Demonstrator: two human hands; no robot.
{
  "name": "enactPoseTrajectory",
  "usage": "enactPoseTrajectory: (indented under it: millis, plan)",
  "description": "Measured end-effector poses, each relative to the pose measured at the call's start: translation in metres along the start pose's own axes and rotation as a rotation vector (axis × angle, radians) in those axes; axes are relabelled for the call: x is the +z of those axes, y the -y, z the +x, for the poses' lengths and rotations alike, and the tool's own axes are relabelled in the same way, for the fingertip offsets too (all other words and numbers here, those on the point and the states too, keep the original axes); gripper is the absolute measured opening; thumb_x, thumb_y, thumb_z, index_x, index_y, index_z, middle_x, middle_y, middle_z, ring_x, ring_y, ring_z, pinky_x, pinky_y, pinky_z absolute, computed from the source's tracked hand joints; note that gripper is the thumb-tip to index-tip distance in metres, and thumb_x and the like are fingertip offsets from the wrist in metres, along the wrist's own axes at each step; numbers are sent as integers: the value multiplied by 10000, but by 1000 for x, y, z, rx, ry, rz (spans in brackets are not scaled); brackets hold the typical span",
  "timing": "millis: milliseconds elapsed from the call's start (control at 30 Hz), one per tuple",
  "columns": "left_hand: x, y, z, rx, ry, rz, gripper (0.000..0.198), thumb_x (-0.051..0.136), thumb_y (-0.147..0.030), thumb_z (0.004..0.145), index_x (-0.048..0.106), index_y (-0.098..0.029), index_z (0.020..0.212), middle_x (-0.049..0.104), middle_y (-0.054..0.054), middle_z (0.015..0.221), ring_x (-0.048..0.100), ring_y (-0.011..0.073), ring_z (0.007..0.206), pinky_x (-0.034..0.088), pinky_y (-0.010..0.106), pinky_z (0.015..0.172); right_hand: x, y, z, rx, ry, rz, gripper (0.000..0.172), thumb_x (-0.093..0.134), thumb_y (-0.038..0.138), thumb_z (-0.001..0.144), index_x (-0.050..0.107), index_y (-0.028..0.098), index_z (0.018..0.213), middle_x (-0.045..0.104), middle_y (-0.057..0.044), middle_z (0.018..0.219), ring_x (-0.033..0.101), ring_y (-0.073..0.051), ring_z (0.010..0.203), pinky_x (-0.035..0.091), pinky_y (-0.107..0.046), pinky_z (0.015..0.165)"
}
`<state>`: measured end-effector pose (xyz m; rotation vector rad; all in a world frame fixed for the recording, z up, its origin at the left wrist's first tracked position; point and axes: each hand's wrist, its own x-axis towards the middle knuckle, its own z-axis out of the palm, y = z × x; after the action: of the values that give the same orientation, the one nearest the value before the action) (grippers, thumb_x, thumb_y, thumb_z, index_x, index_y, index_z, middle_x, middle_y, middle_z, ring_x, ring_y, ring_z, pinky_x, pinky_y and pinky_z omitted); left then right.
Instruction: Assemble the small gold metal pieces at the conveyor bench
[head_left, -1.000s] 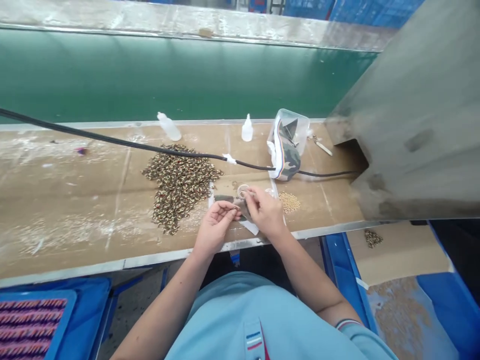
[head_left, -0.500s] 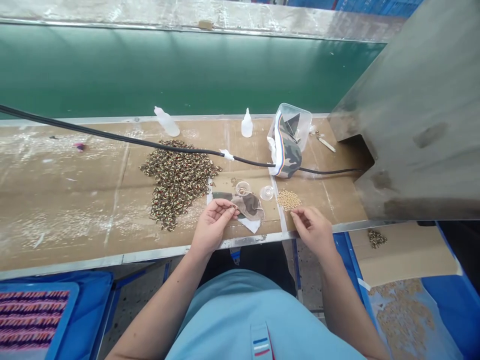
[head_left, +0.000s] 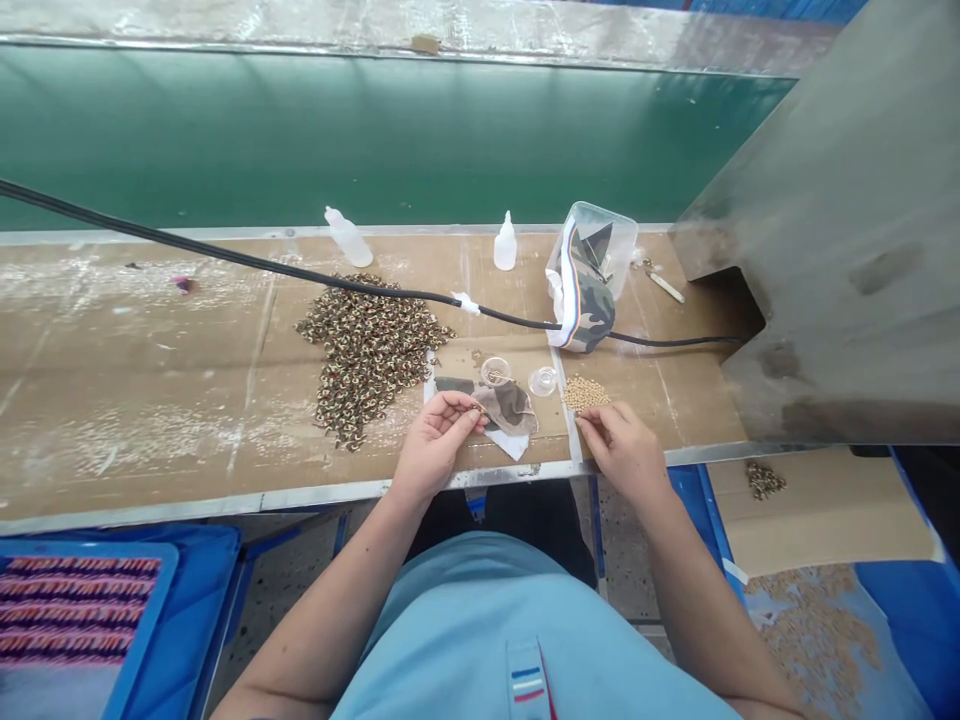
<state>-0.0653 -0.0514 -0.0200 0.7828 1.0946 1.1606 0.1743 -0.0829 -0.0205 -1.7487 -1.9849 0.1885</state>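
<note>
A tiny gold-coloured piece is pinched between the fingertips of the left hand at the camouflage fabric scrap; right of the scrap, loose beads are almost touched by the right hand, its fingers half closed, nothing visibly held

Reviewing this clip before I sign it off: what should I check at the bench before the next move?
Left hand pinching a small metal piece: ok.
Right hand touching the small round beads: cannot tell; fingertips are at the pile's edge.
Camouflage fabric piece lying flat by the left hand: ok.
Clear plastic cup upright: ok.
Black cable away from both hands: ok.
White squeeze bottle upright: not ok; it lies on its side.
</note>
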Motion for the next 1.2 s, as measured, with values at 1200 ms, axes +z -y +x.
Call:
enactPoseTrajectory:
  millis: [1200]
  plan:
    - [21, 14, -19, -271, 114, -386, 373, 811, -328, 620, 522, -152, 776, 721, 55, 901, 693, 173, 864, 531, 370, 896, 34, 63, 12, -110, -116, 386, 100, 550, 254, 880, 643, 220, 870, 684, -18, 806, 590, -112, 599, 501, -244, 546]
